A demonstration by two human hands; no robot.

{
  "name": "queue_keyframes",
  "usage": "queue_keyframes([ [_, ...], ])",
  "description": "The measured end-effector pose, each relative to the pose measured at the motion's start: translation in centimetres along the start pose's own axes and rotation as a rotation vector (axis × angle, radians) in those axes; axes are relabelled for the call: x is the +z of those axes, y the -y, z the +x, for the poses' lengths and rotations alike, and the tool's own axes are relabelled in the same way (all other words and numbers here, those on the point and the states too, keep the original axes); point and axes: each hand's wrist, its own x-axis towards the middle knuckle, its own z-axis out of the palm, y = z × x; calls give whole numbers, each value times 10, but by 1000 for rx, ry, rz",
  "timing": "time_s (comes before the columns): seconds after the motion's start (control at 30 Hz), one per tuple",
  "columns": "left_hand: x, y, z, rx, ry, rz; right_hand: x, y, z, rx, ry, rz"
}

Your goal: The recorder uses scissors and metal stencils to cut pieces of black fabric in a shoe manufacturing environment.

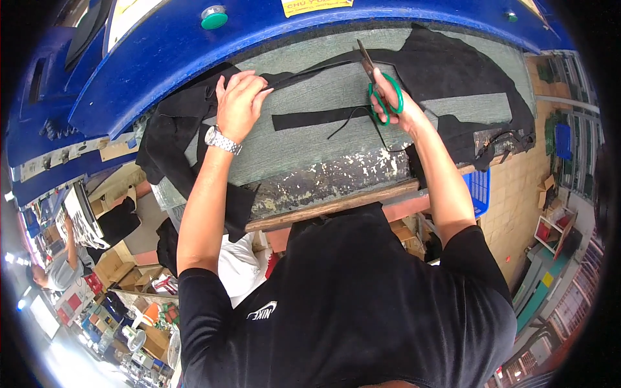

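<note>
My right hand point(402, 111) holds a pair of scissors point(367, 61) by its green handles, with the blades pointing up and away from me. My left hand point(242, 103) pinches the end of a narrow edge of black sheet material point(317, 72), perhaps leather or cloth. This edge stretches toward the scissors and meets a large black piece point(453, 68) on the right. A separate black strip point(310, 119) lies on the grey-green work surface point(284, 155) below the blades. Thin black trimmings hang near my right wrist.
More black material point(171, 126) drapes over the left end of the surface. A blue machine beam point(162, 58) with a green button point(214, 21) crosses the far side. The wooden front edge point(336, 204) is close to my body. A blue basket point(479, 191) stands below at right; another person works far left.
</note>
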Motion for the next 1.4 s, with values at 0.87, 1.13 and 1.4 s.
queue_keyframes([
  [0.87, -89, 26, -265, -896, -203, 78, 88, -166, -213, -187, -343, -56],
  [1.13, -174, -215, -132, -236, -93, -479, 67, -106, -275, -828, -64, -77],
  [1.4, -85, -473, 19, 329, 369, -792, -82, -146, -351, -836, -165, 147],
])
